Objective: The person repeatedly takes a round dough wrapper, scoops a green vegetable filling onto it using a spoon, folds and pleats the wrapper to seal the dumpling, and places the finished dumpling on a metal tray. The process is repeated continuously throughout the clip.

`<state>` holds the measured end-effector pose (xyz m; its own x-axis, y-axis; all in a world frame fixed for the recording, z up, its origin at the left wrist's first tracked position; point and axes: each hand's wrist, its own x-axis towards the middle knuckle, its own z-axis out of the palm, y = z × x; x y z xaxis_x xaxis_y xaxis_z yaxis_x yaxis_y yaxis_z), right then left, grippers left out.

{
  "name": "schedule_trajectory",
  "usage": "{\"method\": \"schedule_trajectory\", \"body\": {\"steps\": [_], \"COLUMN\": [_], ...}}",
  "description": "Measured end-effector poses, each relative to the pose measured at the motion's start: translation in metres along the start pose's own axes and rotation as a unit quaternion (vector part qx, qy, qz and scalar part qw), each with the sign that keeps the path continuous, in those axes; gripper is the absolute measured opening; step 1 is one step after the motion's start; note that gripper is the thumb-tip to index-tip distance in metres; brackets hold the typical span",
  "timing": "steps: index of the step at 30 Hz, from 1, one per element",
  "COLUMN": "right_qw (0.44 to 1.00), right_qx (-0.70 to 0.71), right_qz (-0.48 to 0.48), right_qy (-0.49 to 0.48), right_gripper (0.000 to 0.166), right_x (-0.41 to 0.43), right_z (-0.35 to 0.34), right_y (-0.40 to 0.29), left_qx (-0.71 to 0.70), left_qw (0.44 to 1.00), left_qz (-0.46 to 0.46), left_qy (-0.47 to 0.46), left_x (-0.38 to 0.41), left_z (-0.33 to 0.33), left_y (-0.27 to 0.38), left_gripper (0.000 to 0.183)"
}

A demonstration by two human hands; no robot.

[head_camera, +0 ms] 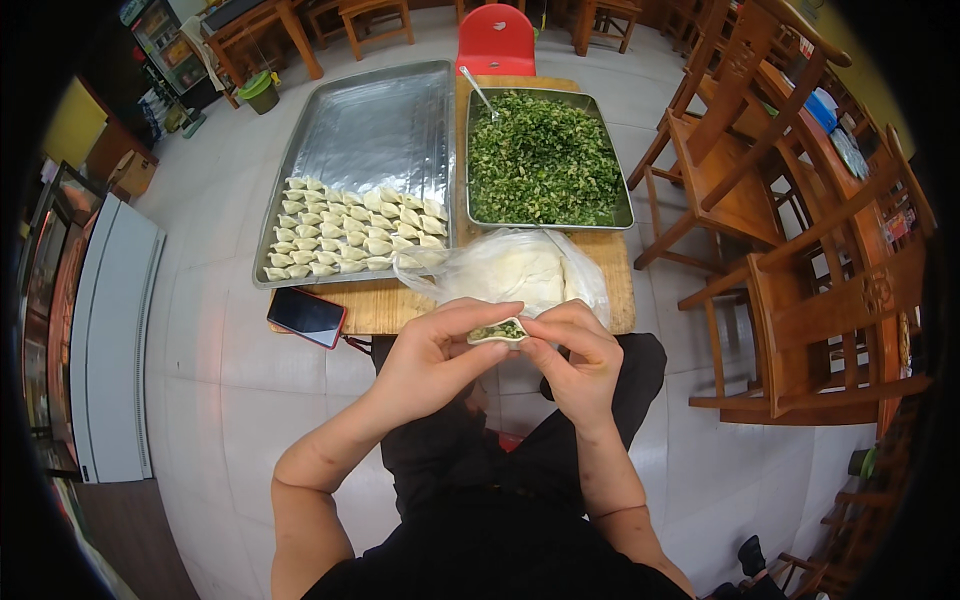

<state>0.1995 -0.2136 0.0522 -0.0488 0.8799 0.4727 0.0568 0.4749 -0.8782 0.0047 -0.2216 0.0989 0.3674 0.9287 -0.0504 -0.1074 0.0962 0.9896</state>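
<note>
Between my two hands is a dumpling (498,332), its pale wrapper folded up around chopped green filling that still shows through the gap. My left hand (442,345) grips its left side, thumb below and fingers above. At the right end, the thumb and fingertips of my right hand (574,352) pinch the wrapper's edge. Just beyond my hands a clear plastic bag (435,268) lies around a stack of pale dough wrappers (525,274). Behind it stands a metal tray of chopped green filling (540,161), with a metal spoon (480,94) leaning in its far left corner.
Rows of folded dumplings (352,229) fill the near part of a large metal tray (375,127). A phone (307,316) lies at the left edge of the wooden table (382,309). Wooden chairs (727,180) stand at right, a red chair (496,45) beyond. Someone's shoe (751,556) shows lower right.
</note>
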Motion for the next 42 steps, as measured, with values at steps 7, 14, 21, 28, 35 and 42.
{"method": "schedule_trajectory", "body": {"steps": [7,14,21,28,35,42], "right_qw": [0.997,0.999,1.0,0.998,0.997,0.999], "right_qx": [-0.035,0.021,0.028,-0.059,0.071,0.016], "right_qz": [-0.061,-0.029,0.011,-0.025,0.034,-0.026], "right_qy": [0.011,0.016,-0.008,-0.028,0.008,-0.019], "right_gripper": [0.014,0.013,0.024,0.019,0.013,0.014], "right_x": [0.004,0.002,0.006,0.005,-0.001,0.0], "right_z": [0.005,0.002,0.002,-0.001,0.006,0.002], "right_y": [-0.009,-0.004,-0.016,-0.012,-0.012,-0.019], "left_qx": [0.034,0.199,0.267,0.194,0.124,0.122], "left_qw": [0.998,0.96,0.945,0.978,0.967,0.972], "left_qz": [0.042,0.196,0.189,0.078,0.22,0.201], "left_qy": [-0.016,-0.018,-0.014,-0.003,0.036,0.012], "left_x": [-0.002,0.0,-0.001,-0.01,-0.012,-0.012], "left_z": [-0.004,-0.007,-0.009,0.002,-0.01,-0.015], "left_y": [-0.005,-0.003,0.002,0.011,-0.013,-0.016], "left_gripper": [0.039,0.024,0.016,0.025,0.024,0.018]}}
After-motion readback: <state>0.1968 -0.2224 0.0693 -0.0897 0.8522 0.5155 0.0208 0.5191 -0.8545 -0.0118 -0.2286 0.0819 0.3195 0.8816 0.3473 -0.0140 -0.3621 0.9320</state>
